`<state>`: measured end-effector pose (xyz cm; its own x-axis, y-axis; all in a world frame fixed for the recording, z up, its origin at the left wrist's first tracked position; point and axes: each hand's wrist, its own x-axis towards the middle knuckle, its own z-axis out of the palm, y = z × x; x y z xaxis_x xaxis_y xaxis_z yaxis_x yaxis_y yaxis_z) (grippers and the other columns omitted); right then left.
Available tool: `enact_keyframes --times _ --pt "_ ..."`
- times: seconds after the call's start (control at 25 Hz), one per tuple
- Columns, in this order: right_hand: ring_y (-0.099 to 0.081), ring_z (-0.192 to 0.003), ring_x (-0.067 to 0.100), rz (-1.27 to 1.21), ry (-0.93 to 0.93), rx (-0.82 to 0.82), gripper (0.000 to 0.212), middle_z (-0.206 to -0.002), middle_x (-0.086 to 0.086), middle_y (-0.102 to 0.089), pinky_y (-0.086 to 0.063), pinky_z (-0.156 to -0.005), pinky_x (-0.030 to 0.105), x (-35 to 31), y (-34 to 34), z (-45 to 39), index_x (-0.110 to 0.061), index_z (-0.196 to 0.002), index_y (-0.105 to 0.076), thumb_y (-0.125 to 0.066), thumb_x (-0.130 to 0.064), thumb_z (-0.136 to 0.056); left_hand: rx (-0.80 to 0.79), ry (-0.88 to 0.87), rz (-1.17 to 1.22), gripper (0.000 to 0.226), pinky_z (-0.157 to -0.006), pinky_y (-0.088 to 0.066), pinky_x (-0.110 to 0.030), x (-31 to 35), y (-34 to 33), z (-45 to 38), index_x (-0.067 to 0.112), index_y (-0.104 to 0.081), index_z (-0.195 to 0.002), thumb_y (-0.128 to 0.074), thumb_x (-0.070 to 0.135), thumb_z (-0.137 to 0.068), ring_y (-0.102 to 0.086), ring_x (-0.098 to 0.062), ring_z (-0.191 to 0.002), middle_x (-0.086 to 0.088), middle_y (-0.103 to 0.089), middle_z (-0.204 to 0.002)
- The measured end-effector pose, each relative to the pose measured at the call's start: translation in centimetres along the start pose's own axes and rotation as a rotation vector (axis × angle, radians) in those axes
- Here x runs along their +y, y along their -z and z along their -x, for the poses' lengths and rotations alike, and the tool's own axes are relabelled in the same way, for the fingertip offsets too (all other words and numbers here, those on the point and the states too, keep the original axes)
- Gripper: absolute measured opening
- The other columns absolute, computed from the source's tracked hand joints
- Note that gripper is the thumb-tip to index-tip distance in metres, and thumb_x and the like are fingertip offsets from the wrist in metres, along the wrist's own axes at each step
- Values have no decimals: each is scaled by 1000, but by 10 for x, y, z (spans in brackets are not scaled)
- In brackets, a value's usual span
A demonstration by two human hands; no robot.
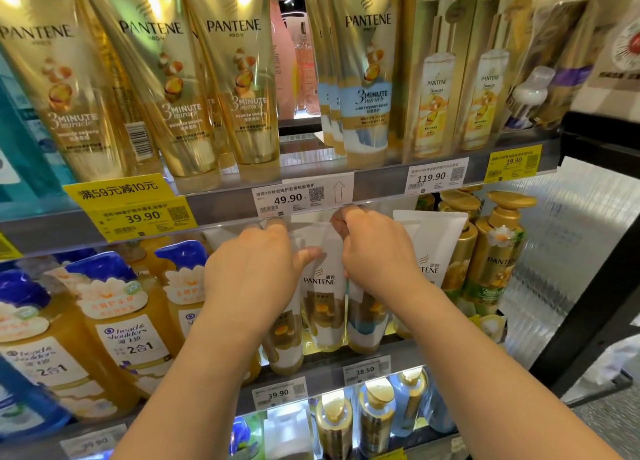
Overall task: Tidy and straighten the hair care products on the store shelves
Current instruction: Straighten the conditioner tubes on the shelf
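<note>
Both hands reach into the middle shelf and meet on a white Pantene tube (320, 286) standing cap-down among its neighbours. Fingers of the right hand (375, 252) are curled over the tube's flat upper edge, close under the shelf rail (221, 205) above, so that hand grips the tube near its top. Over on the other side, the left hand (256, 272) lies against the tube with its thumb stretched across the front, just above the printed name; its other fingers go behind a tube and cannot be seen, so whether they are closed round anything cannot be told. Just beside the grip on the right-hand side stands a second white tube (431, 248), touching or nearly touching the right wrist, and beyond it a gold pump bottle (495, 252) at the shelf end. Another tube (284, 338) shows below the left wrist, tilted a little. Further to the left-hand side are orange Head & Shoulders bottles (128, 321) with blue pumps. Directly above the grip a white price tag (291, 198) reads 49.90, and above that hang gold Pantene tubes (242, 79). Below the grip a tag reads 38.50 (365, 369).
</note>
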<state>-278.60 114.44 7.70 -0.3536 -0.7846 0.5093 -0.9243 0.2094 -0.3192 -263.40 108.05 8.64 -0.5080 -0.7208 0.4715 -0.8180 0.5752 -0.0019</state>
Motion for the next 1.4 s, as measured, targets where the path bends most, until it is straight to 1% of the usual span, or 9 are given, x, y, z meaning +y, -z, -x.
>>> enact_keyframes --times 0.12,0.32,0.52,0.68,0.76,0.88,1.12,1.24,1.4 --pt "-70 -83 29 -23 26 -75 28 -98 5 -71 -56 -73 41 4 9 -1 -21 -110 -61 -46 -7 -91 -48 33 -68 59 -48 -46 -31 2 0 -2 17 -52 -101 -32 71 -89 -57 -22 -66 -1 -52 -73" --pt "-68 -93 31 -2 90 -106 31 -117 9 -66 -56 -82 44 11 18 -2 -22 -130 -59 -47 -19 -102 -29 17 1 45 -53 -44 -32 1 0 -3 25 -52 -118 -38 60 -93 -63 -27 -80 -3 -63 -90" --pt "-65 -95 32 146 94 -65 31 -105 9 -64 -48 -69 39 23 18 5 -13 -118 -57 -42 -37 -105 -31 8 55 43 -55 -47 -33 4 0 -2 22 -51 -121 -43 54 -94 -63 -27 -83 -4 -63 -94" --pt "-64 -102 32 127 98 -55 39 -120 10 -63 -52 -76 41 25 20 8 -17 -138 -53 -41 -34 -106 -19 -16 110 45 -58 -47 -33 6 0 -4 23 -52 -124 -44 55 -94 -64 -26 -89 -5 -66 -100" --pt "-64 -99 32 139 108 -43 35 -111 7 -63 -48 -69 38 30 23 7 -19 -137 -55 -42 -30 -106 -5 -39 141 39 -57 -43 -32 8 0 -5 22 -54 -123 -47 48 -95 -64 -25 -87 -4 -67 -98" --pt "-62 -91 34 128 111 -56 22 -86 2 -52 -37 -65 35 39 30 1 -16 -116 -64 -48 -25 -104 9 -39 170 24 -53 -43 -32 12 0 -5 22 -56 -115 -49 36 -96 -63 -22 -74 -1 -64 -87" --pt "-63 -96 31 138 177 -75 39 -105 6 -66 -39 -68 35 46 37 0 -29 -139 -58 -52 -22 -101 20 11 130 10 -52 -45 -35 15 3 -4 26 -55 -103 -49 31 -97 -55 -21 -69 3 -56 -78" --pt "-63 -92 30 134 220 -64 35 -102 5 -64 -40 -64 34 44 35 1 -28 -138 -57 -44 -27 -105 1 15 162 14 -59 -54 -39 15 3 -4 26 -55 -106 -46 34 -98 -60 -21 -72 1 -61 -81" --pt "-56 -80 25 132 216 -70 31 -88 -2 -45 -36 -61 34 41 31 8 -18 -129 -60 -45 -31 -105 -126 15 206 42 -68 -55 -35 7 9 -3 22 -54 -115 -46 57 -93 -62 -16 -81 1 -64 -94"
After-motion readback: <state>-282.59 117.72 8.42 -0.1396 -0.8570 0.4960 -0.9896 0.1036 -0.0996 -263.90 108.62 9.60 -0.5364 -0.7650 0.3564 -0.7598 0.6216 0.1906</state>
